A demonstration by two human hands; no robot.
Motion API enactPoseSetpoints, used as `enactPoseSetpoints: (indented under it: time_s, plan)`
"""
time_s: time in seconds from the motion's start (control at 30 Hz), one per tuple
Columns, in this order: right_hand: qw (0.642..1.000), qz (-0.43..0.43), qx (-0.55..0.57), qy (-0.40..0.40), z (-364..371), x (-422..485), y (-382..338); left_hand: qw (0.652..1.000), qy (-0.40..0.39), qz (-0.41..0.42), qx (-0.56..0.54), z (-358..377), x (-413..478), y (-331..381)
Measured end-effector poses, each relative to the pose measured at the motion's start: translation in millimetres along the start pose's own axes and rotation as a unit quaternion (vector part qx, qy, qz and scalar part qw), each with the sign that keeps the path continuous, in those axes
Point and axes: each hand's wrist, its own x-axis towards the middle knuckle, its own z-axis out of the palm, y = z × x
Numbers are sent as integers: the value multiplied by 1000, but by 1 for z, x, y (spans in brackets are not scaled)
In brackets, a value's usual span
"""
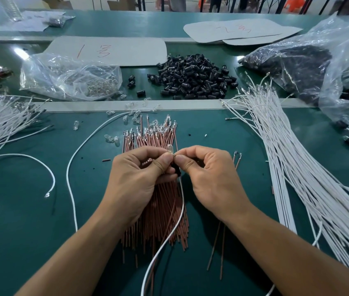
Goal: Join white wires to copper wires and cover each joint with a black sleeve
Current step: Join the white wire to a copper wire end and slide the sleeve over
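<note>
We read "1号" handwritten in red on the near card (126,52); the far card (261,28) seems to bear "2号".

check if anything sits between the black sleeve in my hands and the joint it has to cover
Only your own fingertips. The black sleeve sits just below the joint, where the left hand and right hand pinch the wires. Nothing else shows between them.

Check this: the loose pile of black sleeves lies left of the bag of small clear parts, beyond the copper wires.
Not left: the head view shows the pile of black sleeves right of the bag of small clear parts, beyond the copper wires.
</note>
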Motion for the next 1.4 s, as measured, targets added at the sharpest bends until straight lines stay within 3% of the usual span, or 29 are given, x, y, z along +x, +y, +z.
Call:
enactPoseSetpoints:
  time_s: [0.27,0.47,1.4]
  plan:
    - [999,2,-46,27,2,-2,3,999,-1,27,22,2,-2,-2]
    - [1000,21,13,16,4,-2,5,1000,4,18,11,2,-2,-3]
    - [1000,4,12,2,-1,0,7,999,3,44,31,3,-3,-5]
